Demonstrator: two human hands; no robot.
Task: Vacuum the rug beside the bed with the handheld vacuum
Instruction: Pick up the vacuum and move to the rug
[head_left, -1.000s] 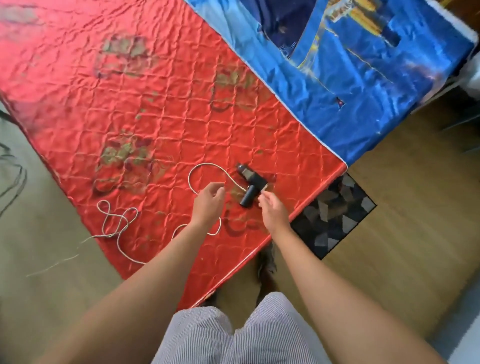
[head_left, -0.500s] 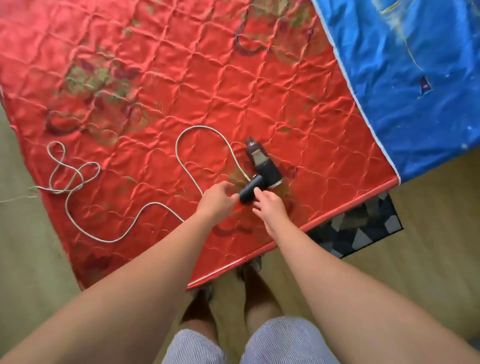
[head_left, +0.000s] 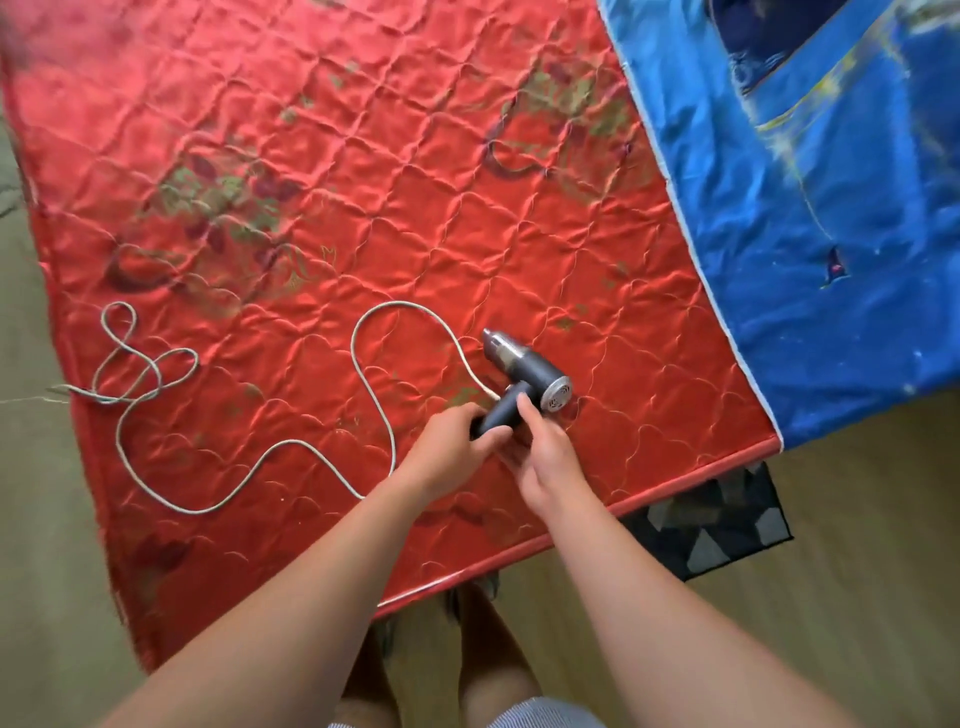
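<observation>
**Vacuum handling: hold point and markings**

The handheld vacuum (head_left: 524, 374) lay on the red mattress (head_left: 363, 182) near its front edge, its white cord (head_left: 400, 304) looped toward the mattress's left side. The handle's end was grasped by the left hand (head_left: 452, 454). The right hand (head_left: 545, 457) was laid against the handle — whether it was closed round it could not be told. The body was judged light, rigid and smooth — best held by the handle. The rug (head_left: 717, 525) showed under the mattress's front right corner. No writing was legible.

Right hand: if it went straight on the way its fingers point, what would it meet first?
The handheld vacuum: the right hand points at its dark handle, and the fingertips seem to touch it. The left hand grips the handle's lower end beside it.
</observation>
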